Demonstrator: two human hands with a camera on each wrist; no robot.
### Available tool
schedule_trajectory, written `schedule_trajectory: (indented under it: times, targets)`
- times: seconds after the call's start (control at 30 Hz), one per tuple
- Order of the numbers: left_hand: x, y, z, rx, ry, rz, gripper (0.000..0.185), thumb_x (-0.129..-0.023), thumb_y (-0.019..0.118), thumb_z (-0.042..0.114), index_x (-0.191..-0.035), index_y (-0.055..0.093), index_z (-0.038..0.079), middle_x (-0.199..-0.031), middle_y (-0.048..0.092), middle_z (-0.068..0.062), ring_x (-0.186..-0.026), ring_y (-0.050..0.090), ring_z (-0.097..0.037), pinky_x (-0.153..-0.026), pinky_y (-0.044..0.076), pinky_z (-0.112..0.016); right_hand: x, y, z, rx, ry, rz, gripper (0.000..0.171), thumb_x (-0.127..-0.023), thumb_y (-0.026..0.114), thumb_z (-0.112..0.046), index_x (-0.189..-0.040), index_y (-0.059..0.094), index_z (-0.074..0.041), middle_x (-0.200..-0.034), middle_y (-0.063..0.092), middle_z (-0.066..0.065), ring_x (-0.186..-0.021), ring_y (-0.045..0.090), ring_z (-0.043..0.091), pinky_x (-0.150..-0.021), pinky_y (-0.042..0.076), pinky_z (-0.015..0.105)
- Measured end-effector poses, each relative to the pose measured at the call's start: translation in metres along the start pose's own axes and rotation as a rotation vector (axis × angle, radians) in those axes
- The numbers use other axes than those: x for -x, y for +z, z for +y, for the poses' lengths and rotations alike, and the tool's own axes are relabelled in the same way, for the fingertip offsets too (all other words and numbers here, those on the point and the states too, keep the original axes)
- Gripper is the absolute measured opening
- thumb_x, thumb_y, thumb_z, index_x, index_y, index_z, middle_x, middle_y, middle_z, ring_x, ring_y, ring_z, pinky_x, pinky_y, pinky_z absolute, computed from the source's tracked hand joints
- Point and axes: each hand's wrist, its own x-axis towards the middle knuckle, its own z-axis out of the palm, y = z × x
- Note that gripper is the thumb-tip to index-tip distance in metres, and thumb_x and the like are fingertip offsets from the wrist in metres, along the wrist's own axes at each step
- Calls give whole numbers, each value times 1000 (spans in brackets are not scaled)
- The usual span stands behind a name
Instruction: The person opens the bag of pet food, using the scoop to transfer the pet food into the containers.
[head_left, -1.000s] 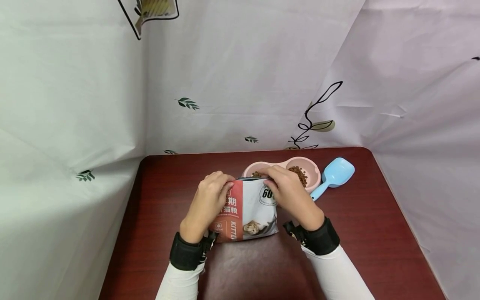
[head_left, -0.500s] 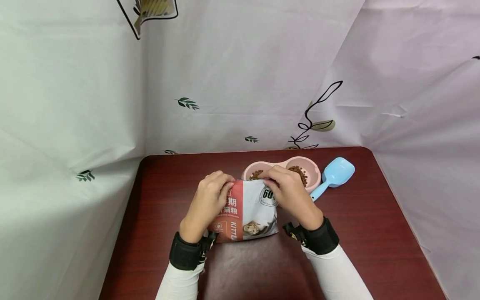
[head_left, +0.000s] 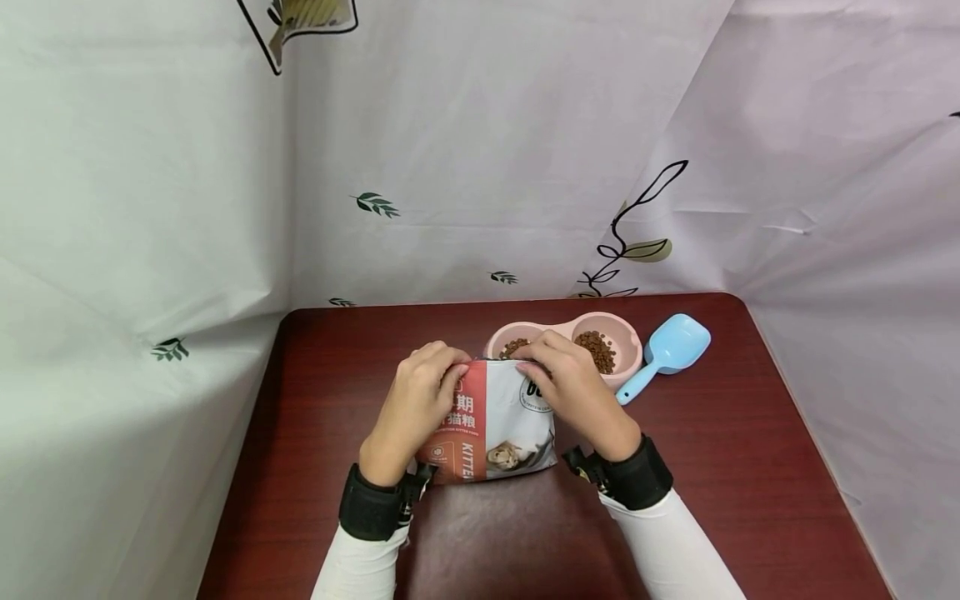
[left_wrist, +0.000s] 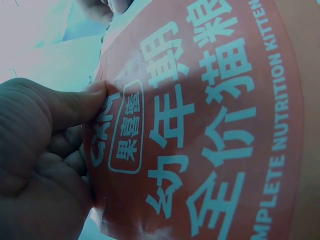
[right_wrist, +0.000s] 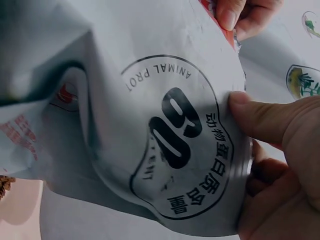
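Note:
A red and white bag of kitten food stands at the middle of the table, its printed front toward me. At the bag's upper left corner my left hand pinches the top edge between thumb and fingers. My right hand pinches the same edge farther right, near the round "60" print. The left wrist view shows the left thumb pressed on the red film, with fingers curled behind. Seen from the right wrist, the right thumb lies on the white film at the edge. The bag's contents are hidden.
Behind the bag sits a pink double bowl with brown kibble in both sides, partly covered by the right hand and bag. A light blue scoop lies right of it. White patterned cloth hangs behind the table.
My right hand has slid slightly left along the bag's top edge. The dark gap at the bag's mouth, visible a second ago, no longer shows. The left hand holds its place.

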Motion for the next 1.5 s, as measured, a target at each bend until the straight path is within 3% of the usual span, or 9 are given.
schedule_trajectory:
  times: [0.27, 0.57, 1.0, 1.3, 1.5]
  targets:
    - [-1, 0, 0, -2, 7, 6, 3, -95, 72, 5, -94, 75, 5, -85, 69, -5, -76, 63, -18, -75, 54, -38, 0, 3, -1, -15, 11, 27, 6, -91, 77, -4, -94, 77, -9, -86, 61, 0, -75, 56, 10, -65, 47, 29]
    - [0, -1, 0, -11, 9, 7, 4, -96, 72, 5, -94, 75, 4, -86, 69, -5, -77, 63, -19, -75, 53, -39, -5, 4, -8, 29, 11, -52, 13, -94, 76, -12, -107, 77, -8, -102, 67, 4, -92, 63, 16, -78, 52, 36]
    - [2, -1, 1, -12, 0, 9, 5, -93, 73, 2, -94, 75, 7, -86, 68, -5, -77, 62, -18, -73, 53, -38, -7, 14, -10, 38, -24, 13, 4, -92, 76, -9, -94, 73, -10, -94, 66, 2, -87, 63, 17, -78, 52, 37]
    - [2, -1, 2, -14, 4, 16, 4, -93, 74, 2, -93, 74, 6, -85, 67, -4, -76, 61, -17, -71, 52, -38, -13, 18, -18, 114, -37, -36, 13, -91, 79, -18, -100, 75, -10, -105, 68, 5, -105, 65, 24, -92, 54, 40]
    - [3, -1, 2, -12, 11, 16, 5, -92, 75, 2, -92, 74, 7, -85, 67, -4, -76, 60, -17, -71, 51, -36, -17, 25, -21, 104, -88, 10, 6, -93, 77, -16, -92, 75, -11, -95, 69, 3, -99, 66, 23, -95, 52, 41]
